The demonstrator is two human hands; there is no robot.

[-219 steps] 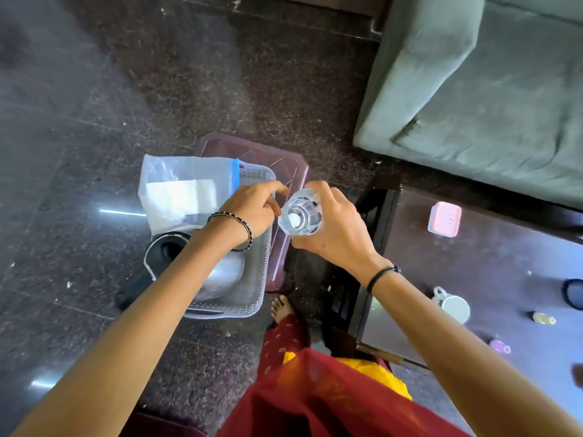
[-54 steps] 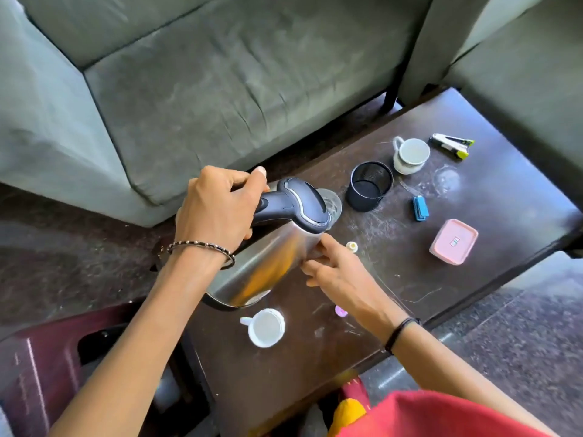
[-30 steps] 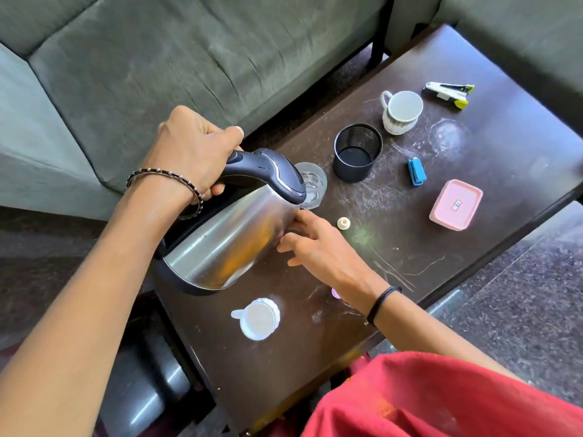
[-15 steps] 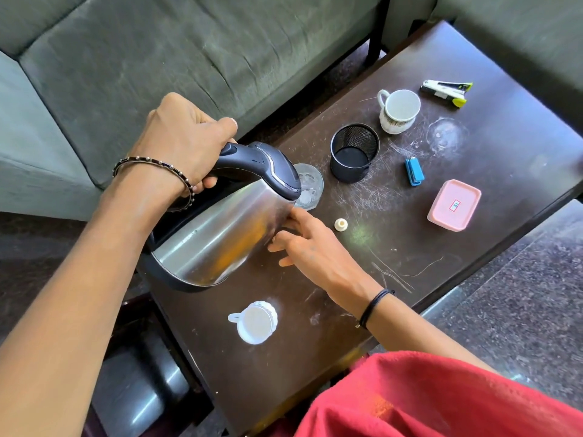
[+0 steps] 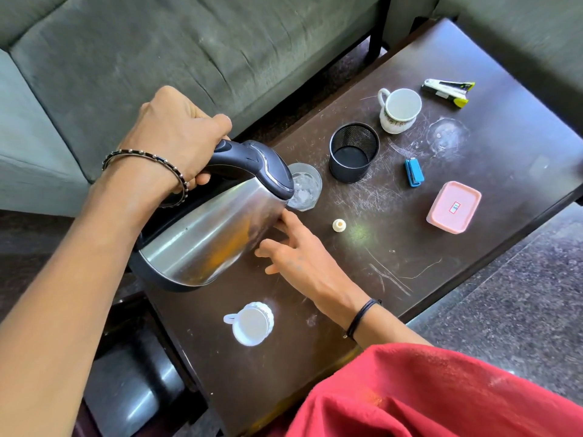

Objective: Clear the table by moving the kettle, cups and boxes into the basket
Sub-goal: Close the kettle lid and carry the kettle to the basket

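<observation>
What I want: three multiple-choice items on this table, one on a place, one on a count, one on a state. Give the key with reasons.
1. Where is the pink box?
A) on the sofa
B) on the table, near its right-hand edge
C) inside the mesh cup

2. How many white handled cups stand on the table?
A) one
B) two
C) four

3. What is the left hand doing?
A) lying flat on the table
B) holding a stapler
C) gripping the kettle by its handle

Key: 1 B, the box sits on the dark wood by that edge. 2 B, one cup at the far end, one at the near end. 3 C, its fingers curl round the black handle.
</observation>
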